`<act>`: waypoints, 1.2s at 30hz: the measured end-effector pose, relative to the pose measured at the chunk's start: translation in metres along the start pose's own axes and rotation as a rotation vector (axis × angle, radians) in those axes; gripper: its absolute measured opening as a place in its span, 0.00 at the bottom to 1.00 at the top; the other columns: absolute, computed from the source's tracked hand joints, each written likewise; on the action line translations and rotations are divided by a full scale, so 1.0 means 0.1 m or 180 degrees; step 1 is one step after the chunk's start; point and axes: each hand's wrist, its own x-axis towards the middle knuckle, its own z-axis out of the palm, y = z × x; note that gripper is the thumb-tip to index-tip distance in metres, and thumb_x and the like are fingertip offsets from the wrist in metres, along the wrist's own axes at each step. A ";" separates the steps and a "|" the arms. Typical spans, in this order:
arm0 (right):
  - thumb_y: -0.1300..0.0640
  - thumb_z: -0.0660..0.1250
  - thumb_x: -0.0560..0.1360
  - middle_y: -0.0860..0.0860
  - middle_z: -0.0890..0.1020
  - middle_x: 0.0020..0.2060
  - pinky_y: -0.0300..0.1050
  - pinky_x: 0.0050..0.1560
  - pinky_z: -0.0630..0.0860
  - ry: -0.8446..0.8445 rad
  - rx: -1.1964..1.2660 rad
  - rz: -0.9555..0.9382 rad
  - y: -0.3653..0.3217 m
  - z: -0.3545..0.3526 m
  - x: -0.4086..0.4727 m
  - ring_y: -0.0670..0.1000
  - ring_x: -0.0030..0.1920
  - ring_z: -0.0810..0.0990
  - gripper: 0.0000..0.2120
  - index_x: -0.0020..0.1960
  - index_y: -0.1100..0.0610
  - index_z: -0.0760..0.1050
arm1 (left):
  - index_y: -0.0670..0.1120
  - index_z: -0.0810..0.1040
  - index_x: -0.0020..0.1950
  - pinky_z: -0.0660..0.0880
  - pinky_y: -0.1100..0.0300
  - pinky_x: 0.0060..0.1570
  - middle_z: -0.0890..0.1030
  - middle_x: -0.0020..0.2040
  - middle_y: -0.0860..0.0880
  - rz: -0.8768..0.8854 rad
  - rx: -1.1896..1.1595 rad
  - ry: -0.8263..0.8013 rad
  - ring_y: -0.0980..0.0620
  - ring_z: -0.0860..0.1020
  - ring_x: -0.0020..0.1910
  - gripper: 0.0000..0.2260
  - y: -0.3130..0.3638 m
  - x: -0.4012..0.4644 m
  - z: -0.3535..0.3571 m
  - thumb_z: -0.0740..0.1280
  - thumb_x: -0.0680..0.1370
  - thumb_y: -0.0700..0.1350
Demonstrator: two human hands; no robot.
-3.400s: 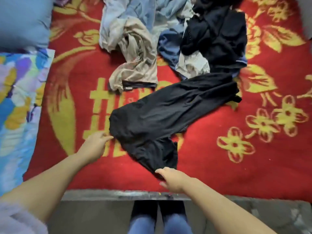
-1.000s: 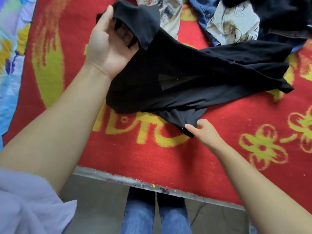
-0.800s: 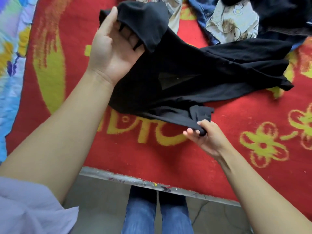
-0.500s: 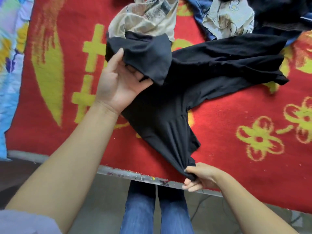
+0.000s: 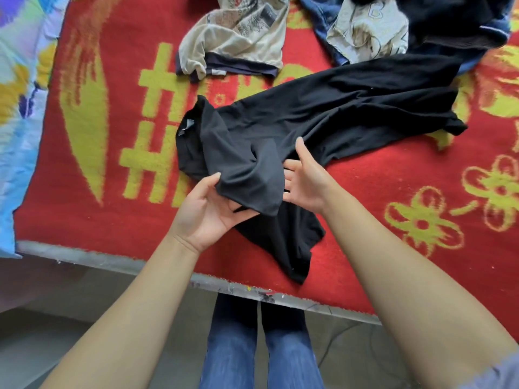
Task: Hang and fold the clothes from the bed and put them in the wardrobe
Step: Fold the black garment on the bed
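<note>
A black garment (image 5: 351, 113), long like trousers, lies across the red bed cover (image 5: 112, 192). One leg stretches to the upper right and the other hangs toward the bed's near edge. My left hand (image 5: 207, 211) is palm up and holds a folded-over part of the black fabric, with the thumb pinching its edge. My right hand (image 5: 304, 181) is beside the same fold, palm facing left, thumb raised. Its straight fingers slip under the cloth.
A beige printed shirt (image 5: 238, 37) lies behind the black garment. A heap of dark, blue and pale clothes (image 5: 368, 32) fills the upper right. A colourful quilt (image 5: 19, 108) borders the left. The bed's metal edge (image 5: 112, 259) runs in front of my jeans-clad legs (image 5: 261, 346).
My right hand has let go of the lower leg end at the bed edge and moved up to the fold. My left hand has brought the folded fabric down and toward me.
</note>
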 end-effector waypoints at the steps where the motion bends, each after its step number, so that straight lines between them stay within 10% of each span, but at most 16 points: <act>1: 0.35 0.54 0.78 0.55 0.79 0.61 0.50 0.50 0.79 -0.0109 -0.0058 0.0018 -0.05 0.04 -0.01 0.53 0.57 0.81 0.30 0.66 0.58 0.70 | 0.46 0.80 0.60 0.78 0.42 0.49 0.81 0.59 0.44 -0.0038 0.0070 0.0072 0.43 0.80 0.57 0.16 -0.01 -0.02 -0.02 0.59 0.77 0.46; 4: 0.54 0.61 0.79 0.53 0.83 0.53 0.46 0.46 0.80 -0.0196 -0.0479 -0.0368 -0.20 0.05 -0.06 0.51 0.48 0.84 0.10 0.58 0.54 0.75 | 0.44 0.75 0.66 0.75 0.37 0.55 0.77 0.65 0.42 -0.0112 0.0360 0.0114 0.40 0.78 0.60 0.18 -0.02 -0.10 -0.11 0.59 0.77 0.44; 10: 0.69 0.59 0.77 0.49 0.80 0.31 0.43 0.40 0.82 0.0584 -0.0856 -0.1043 0.12 -0.31 -0.37 0.46 0.32 0.79 0.12 0.40 0.56 0.75 | 0.38 0.73 0.63 0.76 0.40 0.55 0.80 0.59 0.39 -0.0090 0.0713 0.0788 0.39 0.81 0.54 0.16 -0.29 -0.17 -0.37 0.60 0.77 0.41; 15: 0.64 0.60 0.80 0.57 0.78 0.45 0.47 0.47 0.80 0.1649 -0.1158 -0.0435 0.82 -0.59 -0.36 0.53 0.44 0.81 0.04 0.50 0.59 0.73 | 0.40 0.76 0.49 0.77 0.49 0.51 0.80 0.46 0.39 -0.0329 0.0867 0.1748 0.44 0.80 0.43 0.09 -1.02 -0.04 -0.48 0.57 0.81 0.38; 21: 0.61 0.64 0.77 0.55 0.79 0.57 0.38 0.59 0.69 0.1606 -0.3031 -0.1781 0.57 -0.19 0.09 0.53 0.58 0.78 0.14 0.62 0.60 0.74 | 0.41 0.77 0.42 0.78 0.59 0.43 0.80 0.40 0.45 0.0354 0.0487 0.1681 0.52 0.79 0.42 0.09 -1.03 0.01 -0.53 0.58 0.78 0.36; 25: 0.46 0.65 0.77 0.58 0.73 0.66 0.48 0.64 0.69 0.1218 -0.3999 -0.0707 0.34 0.00 0.38 0.58 0.66 0.72 0.29 0.72 0.58 0.63 | 0.45 0.78 0.33 0.79 0.61 0.42 0.78 0.37 0.46 0.0337 0.0588 0.1248 0.54 0.78 0.39 0.16 -0.84 -0.08 -0.40 0.57 0.77 0.35; 27: 0.50 0.65 0.76 0.58 0.78 0.59 0.44 0.54 0.71 0.1181 -0.4441 -0.0396 0.30 0.05 0.40 0.58 0.61 0.75 0.20 0.64 0.61 0.71 | 0.47 0.78 0.28 0.80 0.59 0.41 0.79 0.35 0.48 0.0300 0.0512 0.1122 0.54 0.79 0.37 0.20 -0.75 -0.10 -0.33 0.56 0.77 0.35; 30: 0.60 0.63 0.75 0.52 0.79 0.39 0.42 0.40 0.71 0.1392 -0.3277 -0.1010 0.21 0.05 0.27 0.55 0.45 0.78 0.04 0.45 0.58 0.76 | 0.47 0.72 0.27 0.81 0.50 0.46 0.76 0.32 0.48 0.0333 0.0169 0.1041 0.50 0.81 0.37 0.19 -0.65 -0.12 -0.27 0.57 0.76 0.36; 33: 0.61 0.65 0.75 0.47 0.78 0.39 0.39 0.33 0.77 0.1234 -0.1394 -0.1699 0.13 -0.19 -0.03 0.44 0.40 0.79 0.04 0.46 0.52 0.75 | 0.47 0.71 0.27 0.80 0.46 0.45 0.71 0.26 0.50 0.0372 -0.0246 0.1046 0.45 0.83 0.37 0.17 -0.65 -0.11 -0.24 0.58 0.76 0.37; 36: 0.61 0.67 0.75 0.52 0.78 0.44 0.40 0.28 0.75 0.1504 -0.1359 -0.0912 0.42 -0.57 -0.19 0.46 0.40 0.79 0.09 0.53 0.53 0.72 | 0.44 0.70 0.35 0.80 0.51 0.39 0.74 0.29 0.48 0.0060 -0.0153 0.1807 0.45 0.83 0.34 0.11 -0.94 -0.04 -0.30 0.60 0.78 0.38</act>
